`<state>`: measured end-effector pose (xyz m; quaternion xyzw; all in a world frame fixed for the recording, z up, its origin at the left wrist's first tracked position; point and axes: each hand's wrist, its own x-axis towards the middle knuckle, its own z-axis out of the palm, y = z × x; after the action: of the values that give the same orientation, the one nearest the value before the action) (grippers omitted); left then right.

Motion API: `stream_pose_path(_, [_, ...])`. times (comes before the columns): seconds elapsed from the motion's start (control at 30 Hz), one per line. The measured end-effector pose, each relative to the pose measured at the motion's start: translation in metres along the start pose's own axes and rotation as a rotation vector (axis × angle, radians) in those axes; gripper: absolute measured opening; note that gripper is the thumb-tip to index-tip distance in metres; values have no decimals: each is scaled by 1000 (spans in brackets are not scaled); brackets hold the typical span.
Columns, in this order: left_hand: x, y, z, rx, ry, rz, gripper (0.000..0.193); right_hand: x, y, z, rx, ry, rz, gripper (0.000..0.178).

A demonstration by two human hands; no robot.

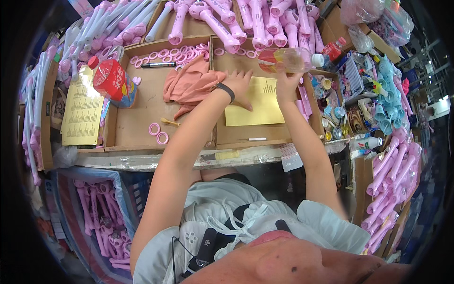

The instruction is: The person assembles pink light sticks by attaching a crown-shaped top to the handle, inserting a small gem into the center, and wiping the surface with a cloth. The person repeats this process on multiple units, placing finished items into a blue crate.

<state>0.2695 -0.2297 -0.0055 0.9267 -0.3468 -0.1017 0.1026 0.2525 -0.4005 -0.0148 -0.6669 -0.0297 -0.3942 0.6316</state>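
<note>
My left hand [240, 88] has its fingers spread, over the left edge of a yellow printed sheet [253, 111] and beside a crumpled salmon-pink cloth [187, 83]. It holds nothing that I can see. At the sheet's far right corner my right hand [287, 86] is closed on a clear plastic bottle [283, 59]. The bottle lies sideways, its white cap pointing right and a red and yellow label at its left end. Part of my right hand's grip is hidden behind the bottle.
Shallow cardboard trays [156, 135] hold pink rings [162, 137], a black marker [159, 65] and a white pen [257, 139]. A red-labelled bottle [113, 83] stands at left. Pink wand-like parts [215, 23] pile behind. Small paint pots [327, 84] sit at right.
</note>
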Motion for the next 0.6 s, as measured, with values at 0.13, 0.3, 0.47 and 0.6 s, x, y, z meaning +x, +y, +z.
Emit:
stream_pose_path(0.13, [2,-12,15,-114,50,40,124,7,-5,-3,118,8,7,71])
stream_pose_path(0.3, [6,-16,28,-102,316,79,91,9,-7,-6,60,-37,4,68])
stream_pose_path(0.47, [10,-19,30,-87,658,241,27,15,-8,-8,64,1,-17,66])
stream_pose_path(0.6, [14,-18,34,-125,666,195,8,16,-14,-11,81,63,-81,63])
